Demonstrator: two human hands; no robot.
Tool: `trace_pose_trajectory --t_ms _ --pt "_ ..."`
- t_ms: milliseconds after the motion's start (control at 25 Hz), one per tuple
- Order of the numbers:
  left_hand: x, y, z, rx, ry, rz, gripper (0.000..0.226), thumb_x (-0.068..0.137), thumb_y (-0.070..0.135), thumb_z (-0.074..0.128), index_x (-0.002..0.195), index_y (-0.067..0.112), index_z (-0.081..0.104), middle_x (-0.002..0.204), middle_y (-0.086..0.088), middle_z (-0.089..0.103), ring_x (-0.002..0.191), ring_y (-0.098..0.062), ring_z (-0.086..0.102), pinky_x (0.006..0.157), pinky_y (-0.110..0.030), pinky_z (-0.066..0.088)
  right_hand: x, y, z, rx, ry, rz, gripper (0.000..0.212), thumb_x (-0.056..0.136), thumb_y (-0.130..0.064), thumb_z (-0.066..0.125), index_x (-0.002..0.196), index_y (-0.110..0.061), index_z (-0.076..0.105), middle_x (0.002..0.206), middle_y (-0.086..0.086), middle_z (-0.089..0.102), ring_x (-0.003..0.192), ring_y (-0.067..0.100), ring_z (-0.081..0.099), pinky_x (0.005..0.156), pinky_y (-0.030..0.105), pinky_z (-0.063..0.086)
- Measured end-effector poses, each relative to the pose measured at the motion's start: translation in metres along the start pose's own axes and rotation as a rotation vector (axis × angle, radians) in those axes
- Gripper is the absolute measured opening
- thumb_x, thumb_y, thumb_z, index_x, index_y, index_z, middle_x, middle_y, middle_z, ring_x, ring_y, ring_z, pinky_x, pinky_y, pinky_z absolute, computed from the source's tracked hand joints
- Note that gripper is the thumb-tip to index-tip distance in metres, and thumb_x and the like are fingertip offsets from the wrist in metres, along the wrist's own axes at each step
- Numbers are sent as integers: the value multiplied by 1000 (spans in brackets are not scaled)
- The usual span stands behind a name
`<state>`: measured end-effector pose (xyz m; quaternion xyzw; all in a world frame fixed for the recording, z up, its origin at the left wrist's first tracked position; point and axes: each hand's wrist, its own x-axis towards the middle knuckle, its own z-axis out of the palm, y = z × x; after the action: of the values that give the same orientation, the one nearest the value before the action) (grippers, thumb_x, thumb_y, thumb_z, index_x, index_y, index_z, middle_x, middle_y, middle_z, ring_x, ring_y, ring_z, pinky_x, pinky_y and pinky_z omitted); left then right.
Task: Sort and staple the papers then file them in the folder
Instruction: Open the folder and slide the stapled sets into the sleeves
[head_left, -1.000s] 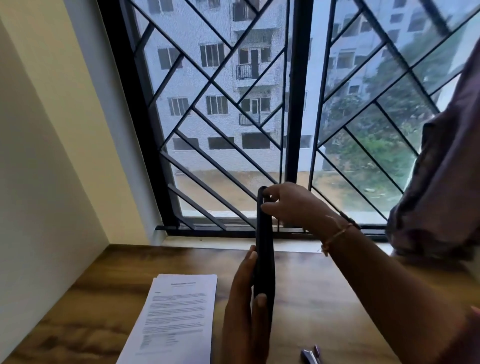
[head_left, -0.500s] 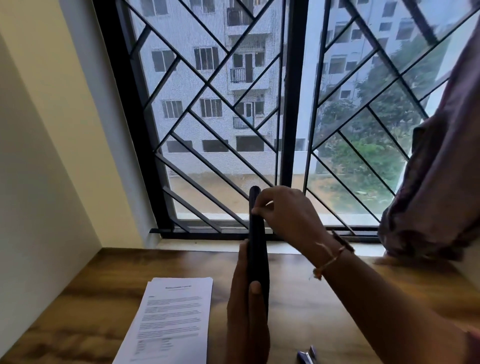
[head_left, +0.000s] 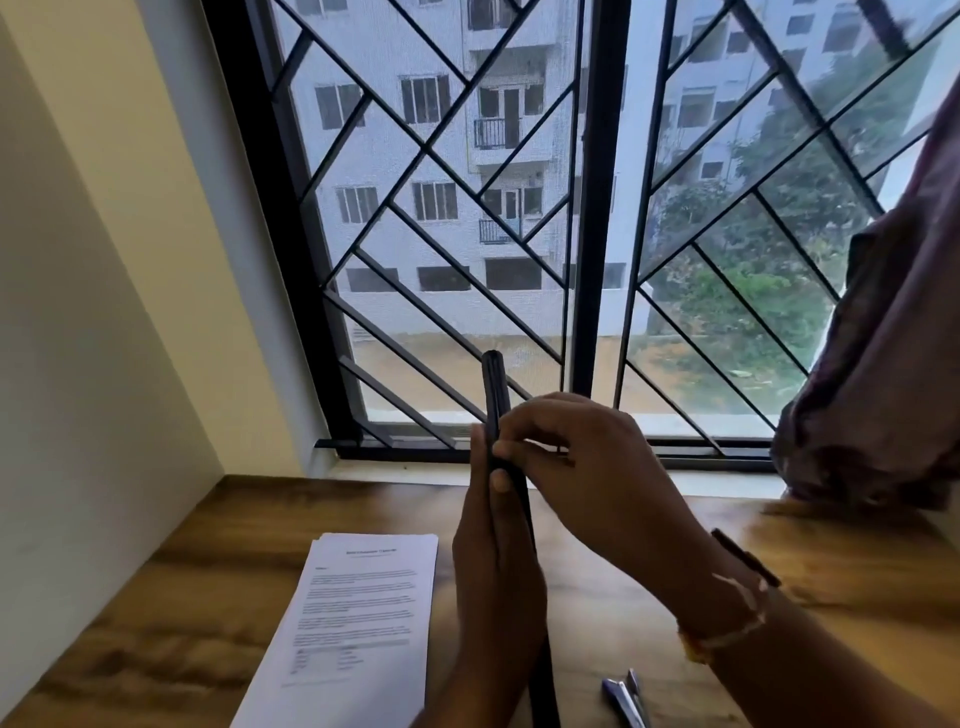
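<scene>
Left: printed papers lie flat on the wooden table. Centre: the left hand clasps the folder, fingers along its side and thumb on its near edge. The folder is dark, slim and upright, seen edge-on above the table. The right hand pinches the folder's edge with curled fingers. Lower right: a stapler, partly cropped.

Black folder: closed, seen edge-on, standing upright and leaning slightly, its lower end running out of the bottom of the view; the left hand holds it along its left face and the right hand pinches its near edge. Papers: white printed sheets lying flat on the bench, just left of the folder. Stapler: silver and blue, on the bench right of the folder, only partly in view.
</scene>
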<state>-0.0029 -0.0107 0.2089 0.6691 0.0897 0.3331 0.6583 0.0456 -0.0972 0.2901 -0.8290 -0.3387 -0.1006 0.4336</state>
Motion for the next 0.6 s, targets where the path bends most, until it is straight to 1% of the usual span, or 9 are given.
trace_pose_trajectory --t_ms 80,160,200,280,360,400,480,520,600 --pt "-4 12 0 10 1 -11 69 77 91 29 138 60 36 143 32 50 132 12 45 113 -24 41 -1 -6 -8 66 -8 26 19 91 -22 75 84 -40 70 98 -17 71 97 -5 66 86 17 50" --pt "-8 27 0 18 -42 11 51 85 71 31 135 63 33 127 55 43 122 30 37 103 -4 34 -1 -14 -21 144 -35 58 15 90 -23 76 83 -36 74 92 -17 75 92 -3 70 87 26 55" --pt "-9 33 -1 38 -68 38 48 89 63 32 136 62 32 123 58 41 119 34 34 98 2 30 0 -17 -28 174 -51 68 13 90 -23 77 83 -33 76 88 -15 76 87 0 72 85 30 57" --pt "0 35 -4 35 -102 119 44 101 58 33 145 53 36 135 46 42 127 28 33 102 -2 27 4 -17 -35 233 -86 94 9 90 -22 77 83 -28 78 82 -11 76 80 8 74 78 36 60" --pt "15 38 -6 22 -198 172 43 104 53 33 144 46 45 144 34 46 138 15 34 113 -16 28 10 -14 -35 302 -116 110 8 89 -20 78 83 -26 79 81 -11 77 80 5 74 81 33 57" --pt "25 39 -6 20 -257 194 39 105 48 31 138 47 50 140 34 51 136 12 38 112 -16 29 14 -11 -34 329 -111 115 8 89 -21 79 83 -26 80 83 -11 77 84 3 73 87 33 56" --pt "45 37 -5 10 -334 194 36 109 39 26 123 51 58 123 37 59 123 17 47 101 -6 33 24 -4 -32 319 -64 115 3 87 -24 80 84 -25 81 85 -15 76 88 0 71 91 31 55" --pt "56 34 -4 1 -344 189 37 109 37 25 121 45 59 120 30 63 118 16 51 97 -5 36 29 0 -32 289 -43 108 4 87 -26 80 84 -24 81 81 -18 75 84 -4 69 85 24 53" --pt "76 21 -2 16 -339 196 41 109 40 23 121 27 61 118 2 66 112 -2 59 94 -15 43 40 5 -32 190 0 97 7 87 -31 80 83 -26 80 74 -22 71 76 -7 64 73 16 43"
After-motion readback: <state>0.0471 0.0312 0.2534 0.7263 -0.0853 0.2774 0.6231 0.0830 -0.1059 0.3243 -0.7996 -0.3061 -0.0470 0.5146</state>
